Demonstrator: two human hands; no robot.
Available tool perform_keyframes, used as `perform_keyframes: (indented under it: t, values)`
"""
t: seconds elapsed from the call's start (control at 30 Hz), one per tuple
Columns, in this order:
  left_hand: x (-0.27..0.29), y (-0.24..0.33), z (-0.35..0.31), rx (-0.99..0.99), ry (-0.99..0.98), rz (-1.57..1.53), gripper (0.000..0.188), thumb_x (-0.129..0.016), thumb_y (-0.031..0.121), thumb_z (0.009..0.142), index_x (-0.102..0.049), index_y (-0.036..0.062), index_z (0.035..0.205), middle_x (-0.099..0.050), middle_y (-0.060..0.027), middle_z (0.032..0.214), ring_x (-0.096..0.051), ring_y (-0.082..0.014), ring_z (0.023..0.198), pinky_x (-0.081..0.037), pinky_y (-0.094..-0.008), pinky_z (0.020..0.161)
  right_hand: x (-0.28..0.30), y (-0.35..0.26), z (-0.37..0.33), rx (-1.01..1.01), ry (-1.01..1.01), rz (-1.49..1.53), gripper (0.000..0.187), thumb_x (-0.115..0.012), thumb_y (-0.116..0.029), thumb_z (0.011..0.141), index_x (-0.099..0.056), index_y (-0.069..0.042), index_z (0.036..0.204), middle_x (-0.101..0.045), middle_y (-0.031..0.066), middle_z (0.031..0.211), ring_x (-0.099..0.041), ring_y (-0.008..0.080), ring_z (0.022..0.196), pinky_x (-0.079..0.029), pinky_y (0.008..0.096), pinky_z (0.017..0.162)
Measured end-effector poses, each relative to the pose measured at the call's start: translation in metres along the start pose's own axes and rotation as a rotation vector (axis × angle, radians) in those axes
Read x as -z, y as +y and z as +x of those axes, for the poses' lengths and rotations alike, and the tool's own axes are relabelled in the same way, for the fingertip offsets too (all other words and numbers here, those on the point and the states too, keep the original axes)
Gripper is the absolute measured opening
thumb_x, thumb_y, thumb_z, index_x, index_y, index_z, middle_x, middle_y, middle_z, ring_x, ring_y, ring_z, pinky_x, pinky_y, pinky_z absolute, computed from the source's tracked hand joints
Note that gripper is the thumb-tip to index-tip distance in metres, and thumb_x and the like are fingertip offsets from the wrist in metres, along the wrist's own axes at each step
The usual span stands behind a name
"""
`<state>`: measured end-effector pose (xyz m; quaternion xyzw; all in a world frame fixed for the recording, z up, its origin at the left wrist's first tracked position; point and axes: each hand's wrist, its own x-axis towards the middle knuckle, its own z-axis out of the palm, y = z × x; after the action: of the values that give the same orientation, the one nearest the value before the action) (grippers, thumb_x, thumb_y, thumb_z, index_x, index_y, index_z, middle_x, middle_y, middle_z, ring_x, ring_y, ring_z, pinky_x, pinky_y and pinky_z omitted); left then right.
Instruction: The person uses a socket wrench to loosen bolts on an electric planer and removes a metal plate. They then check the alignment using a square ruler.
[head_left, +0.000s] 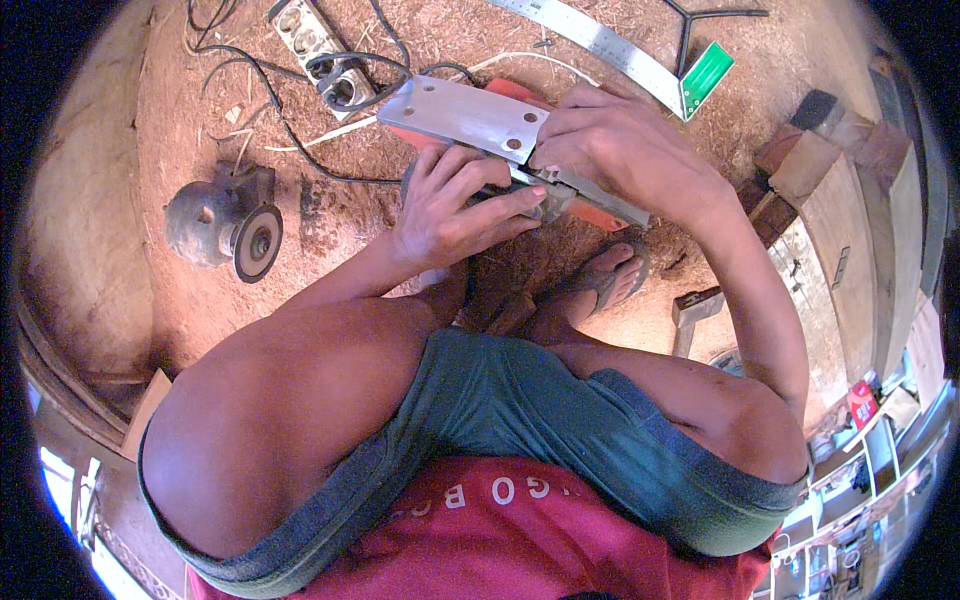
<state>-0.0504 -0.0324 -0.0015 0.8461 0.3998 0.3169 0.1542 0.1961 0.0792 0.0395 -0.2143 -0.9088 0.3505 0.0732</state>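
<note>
An electric hand planer with an orange body lies turned over above my feet, its flat metal sole facing up. My left hand is closed around its near side, fingers over the edge beside the sole plate and the cutter opening. On the right, my right hand is bent in over the middle of the planer by the cutter opening, its fingers curled together. Its fingertips are tucked down there, so what they pinch is hidden. A dark cord runs to the planer from the left.
A bench grinder with a round wheel stands at left. Beyond the planer are a power strip with plugged cords and a square with a green handle. Wooden beams lie at right. Shavings cover the ground; my sandalled foot is close by.
</note>
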Motion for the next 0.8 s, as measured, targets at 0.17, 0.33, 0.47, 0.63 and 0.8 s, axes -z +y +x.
perform_keyframes:
  t: [0.17, 0.33, 0.47, 0.63, 0.8]
  values:
    - [-0.002, -0.001, -0.002, 0.006, -0.009, -0.008, 0.053, -0.093, 0.033, 0.066, -0.079, 0.0286, 0.117, -0.061, 0.0041, 0.098, -0.062, -0.0218, 0.095, -0.044, -0.0408, 0.08, -0.008, 0.004, -0.001, 0.012, 0.004, -0.002, 0.024, -0.067, -0.016, 0.083, -0.077, -0.012, 0.104, -0.074, -0.0005, 0.107, -0.065, 0.0238, 0.112, -0.053, 0.0384, 0.097]
    - [0.0, 0.0, 0.0, 0.003, -0.009, -0.014, 0.053, -0.093, 0.032, 0.066, -0.079, 0.0294, 0.117, -0.061, 0.0044, 0.098, -0.062, -0.0217, 0.096, -0.044, -0.0406, 0.08, -0.01, 0.006, -0.002, 0.028, 0.047, 0.051, 0.021, -0.066, -0.016, 0.084, -0.076, -0.012, 0.102, -0.074, 0.0011, 0.105, -0.066, 0.0246, 0.111, -0.053, 0.0386, 0.097]
    - [0.001, 0.0, 0.001, 0.01, -0.012, -0.008, 0.053, -0.093, 0.032, 0.066, -0.079, 0.03, 0.117, -0.061, 0.0049, 0.098, -0.062, -0.021, 0.096, -0.044, -0.0399, 0.079, -0.005, 0.002, 0.0, 0.015, 0.032, 0.023, 0.021, -0.066, -0.016, 0.084, -0.076, -0.012, 0.101, -0.074, 0.0017, 0.104, -0.066, 0.025, 0.111, -0.052, 0.0398, 0.099]
    - [0.002, -0.001, 0.0, 0.012, -0.023, 0.003, 0.053, -0.093, 0.033, 0.066, -0.079, 0.0303, 0.117, -0.061, 0.0054, 0.097, -0.061, -0.0201, 0.094, -0.043, -0.0394, 0.08, 0.003, -0.002, 0.003, -0.144, -0.12, 0.079, 0.019, -0.068, -0.019, 0.092, -0.077, -0.01, 0.106, -0.075, 0.005, 0.108, -0.067, 0.0278, 0.115, -0.05, 0.043, 0.104]
    - [0.0, -0.003, -0.001, -0.042, -0.047, 0.0, 0.051, -0.086, 0.028, 0.071, -0.079, 0.0314, 0.121, -0.06, 0.0057, 0.098, -0.061, -0.0196, 0.091, -0.044, -0.0389, 0.08, 0.001, 0.0, 0.005, -0.241, -0.142, 0.129, 0.02, -0.069, -0.021, 0.094, -0.078, -0.01, 0.108, -0.075, 0.0086, 0.11, -0.067, 0.0301, 0.115, -0.05, 0.0452, 0.104]
